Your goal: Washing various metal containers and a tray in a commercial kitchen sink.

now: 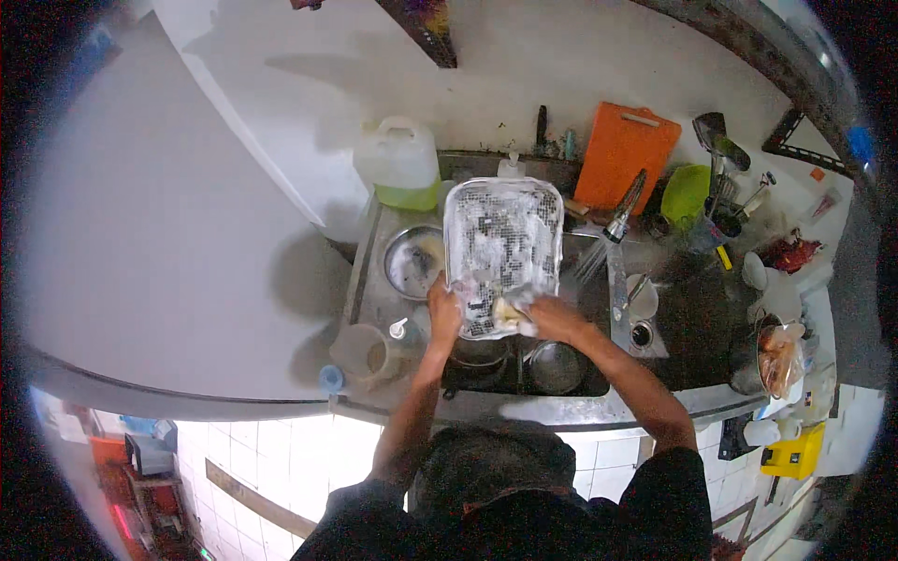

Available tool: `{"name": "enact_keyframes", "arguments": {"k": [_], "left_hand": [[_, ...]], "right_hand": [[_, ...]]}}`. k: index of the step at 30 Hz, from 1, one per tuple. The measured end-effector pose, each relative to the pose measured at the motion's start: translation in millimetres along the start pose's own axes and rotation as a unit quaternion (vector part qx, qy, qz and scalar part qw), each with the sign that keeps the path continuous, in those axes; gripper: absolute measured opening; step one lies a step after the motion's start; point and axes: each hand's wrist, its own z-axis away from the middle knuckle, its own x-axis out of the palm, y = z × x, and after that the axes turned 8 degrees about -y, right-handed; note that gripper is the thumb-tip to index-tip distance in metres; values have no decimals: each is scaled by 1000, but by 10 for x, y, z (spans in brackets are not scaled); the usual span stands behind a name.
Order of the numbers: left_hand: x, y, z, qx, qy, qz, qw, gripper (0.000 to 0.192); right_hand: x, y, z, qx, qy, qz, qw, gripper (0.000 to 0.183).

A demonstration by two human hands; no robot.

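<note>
A rectangular rack of metal mesh (501, 238), covered in white suds, is held up above a sink. My left hand (446, 301) grips its lower left edge. In my right hand (544, 314) is a yellowish sponge (506, 312), pressed against the lower right part of the mesh among foam. Beneath the rack, partly hidden, are a pan (479, 353) and a round strainer or lid (558, 366) in the sink basin. A round metal pan with suds (414, 261) lies on the counter left of the rack.
A jug of green liquid (407, 168) stands at the back left, a clear pitcher (365, 350) at the front left. Right of the rack are a running faucet (617, 228), an orange cutting board (624, 158), a utensil holder (708, 231) and a pot with a plastic bag (780, 361).
</note>
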Motion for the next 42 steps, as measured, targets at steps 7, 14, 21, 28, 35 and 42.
{"name": "enact_keyframes", "arguments": {"k": [7, 14, 21, 28, 35, 42], "left_hand": [[27, -448, 202, 99, 68, -249, 961, 23], [283, -162, 22, 210, 111, -320, 917, 18], [23, -297, 30, -21, 94, -101, 990, 26], [-105, -494, 128, 14, 54, -43, 998, 31], [174, 106, -69, 46, 87, -139, 985, 39], [362, 639, 53, -141, -16, -33, 989, 44]], "right_hand": [[233, 71, -115, 103, 59, -2, 993, 47], [409, -588, -345, -41, 189, -114, 975, 41], [-275, -298, 26, 158, 80, -95, 980, 31], [-186, -723, -438, -10, 271, -290, 918, 33], [198, -251, -682, 78, 241, -130, 959, 28], [473, 776, -778, 156, 371, -232, 885, 13]]}}
